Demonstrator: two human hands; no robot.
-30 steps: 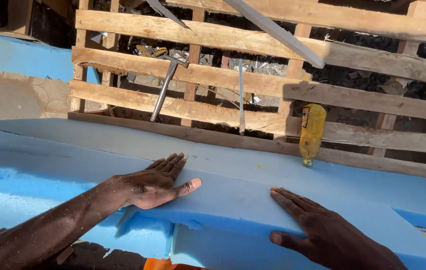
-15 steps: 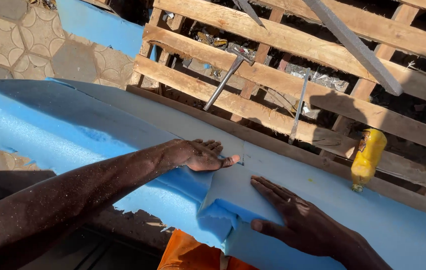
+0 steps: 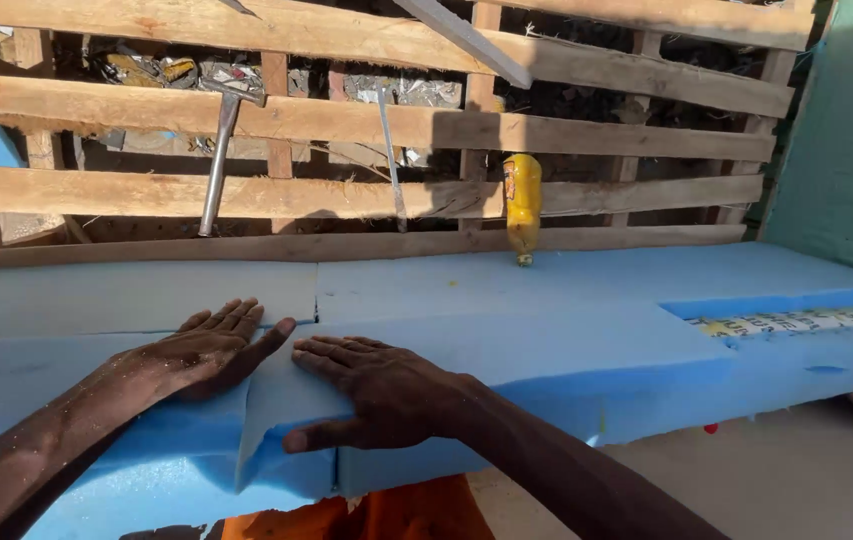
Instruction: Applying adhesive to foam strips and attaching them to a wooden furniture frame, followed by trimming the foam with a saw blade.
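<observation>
Blue foam slab (image 3: 506,320) is lying across the foreground in front of a wooden slat frame (image 3: 346,120). Both hands are resting flat on it, fingers spread and open: the left hand (image 3: 208,350) beside a seam, the right hand (image 3: 376,390) wrapping its thumb over the front edge. A yellow bottle (image 3: 522,205) is standing upside down on the foam, and a hammer (image 3: 218,160) is leaning against the slats.

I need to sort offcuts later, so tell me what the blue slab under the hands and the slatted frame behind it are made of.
The thick blue slab looks like soft foam: matte surface, and it dents under the right hand and left hand. The slatted frame appears to be raw, unfinished wood: pale planks with rough, splintered edges.
</observation>
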